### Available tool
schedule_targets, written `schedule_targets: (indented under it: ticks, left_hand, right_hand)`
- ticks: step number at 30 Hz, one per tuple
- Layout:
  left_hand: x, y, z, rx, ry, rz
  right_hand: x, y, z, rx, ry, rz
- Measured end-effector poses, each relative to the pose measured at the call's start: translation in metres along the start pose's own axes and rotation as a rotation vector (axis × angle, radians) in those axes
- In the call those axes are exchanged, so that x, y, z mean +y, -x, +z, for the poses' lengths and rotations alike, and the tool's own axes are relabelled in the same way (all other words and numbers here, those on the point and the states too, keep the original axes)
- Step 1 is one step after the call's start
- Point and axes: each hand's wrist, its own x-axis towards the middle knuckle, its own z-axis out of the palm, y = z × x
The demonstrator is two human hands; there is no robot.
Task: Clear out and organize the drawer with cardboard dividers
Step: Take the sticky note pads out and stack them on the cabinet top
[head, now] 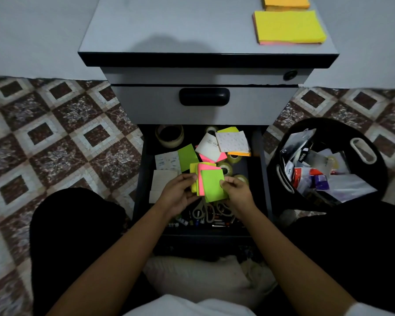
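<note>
The open bottom drawer (258,156) of a grey cabinet holds loose sticky notes, tape rolls, scissors and small items. Above it I hold a fanned stack of sticky notes (209,182), green, pink and yellow. My left hand (180,193) grips the stack's left side. My right hand (236,191) pinches its green front pad at the right edge. A green pad (188,156), pink notes (217,158), white cards (232,141) and a big tape roll (169,136) lie in the drawer. Scissors (205,210) lie below my hands.
A black basket (360,142) full of plastic packets stands on the patterned floor at the right. Yellow (289,27) and orange (285,2) sticky pads lie on the cabinet top. The drawer above (204,103) is closed. My knees flank the open drawer.
</note>
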Motion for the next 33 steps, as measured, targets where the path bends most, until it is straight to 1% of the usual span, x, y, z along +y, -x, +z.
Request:
schedule_targets:
  ticks: [2, 3, 4, 7, 8, 10, 13, 15, 17, 18, 20, 22, 25, 27, 31, 33]
  left_hand:
    - [0.001, 0.001, 0.001, 0.004, 0.001, 0.009]
    - [0.0, 0.001, 0.002, 0.018, -0.042, 0.035]
    - [-0.001, 0.0, 0.002, 0.052, -0.143, 0.087]
    - [-0.005, -0.003, -0.002, 0.191, -0.673, 0.356]
    - [-0.007, -0.003, -0.003, 0.218, -0.784, 0.419]
    - [-0.012, -0.001, -0.004, 0.242, -0.875, 0.466]
    - [-0.015, -0.003, -0.007, 0.276, -0.854, 0.484]
    - [-0.012, -0.002, -0.007, 0.268, -0.719, 0.457]
    - [-0.008, -0.001, -0.005, 0.232, -0.578, 0.384]
    - [-0.007, 0.0, -0.005, 0.221, -0.55, 0.354]
    - [-0.007, -0.003, -0.005, 0.228, -0.574, 0.325]
    - [-0.009, -0.005, -0.004, 0.241, -0.61, 0.321]
    - [-0.016, -0.007, 0.0, 0.222, -0.59, 0.354]
    - [-0.019, -0.007, 0.003, 0.223, -0.632, 0.383]
    - [-0.025, -0.004, 0.013, 0.208, -0.82, 0.413]
    - [-0.028, -0.001, 0.018, 0.185, -0.914, 0.439]
  right_hand:
    - [0.001, -0.001, 0.002, -0.041, -0.072, 0.078]
    - [0.002, -0.001, 0.002, -0.051, -0.083, 0.093]
    - [0.003, -0.001, 0.001, -0.053, -0.074, 0.093]
    - [0.003, 0.002, 0.002, -0.03, 0.05, 0.069]
    - [0.003, 0.003, 0.003, -0.011, 0.113, 0.046]
    - [0.001, 0.004, 0.004, 0.023, 0.224, -0.025]
    - [0.0, 0.004, 0.004, 0.039, 0.239, -0.063]
    - [0.0, 0.002, 0.003, 0.06, 0.197, -0.037]
    - [0.002, 0.001, 0.003, 0.083, 0.156, -0.014]
    - [0.003, 0.0, 0.003, 0.09, 0.146, -0.004]
    - [0.003, 0.001, 0.003, 0.09, 0.137, -0.012]
    - [0.001, 0.005, 0.003, 0.063, 0.155, -0.067]
    - [0.0, 0.011, 0.009, -0.007, 0.2, -0.131]
    - [0.001, 0.013, 0.014, -0.021, 0.269, -0.153]
    - [0.008, 0.016, 0.025, 0.034, 0.438, -0.234]
    - [0.011, 0.017, 0.029, 0.064, 0.487, -0.245]
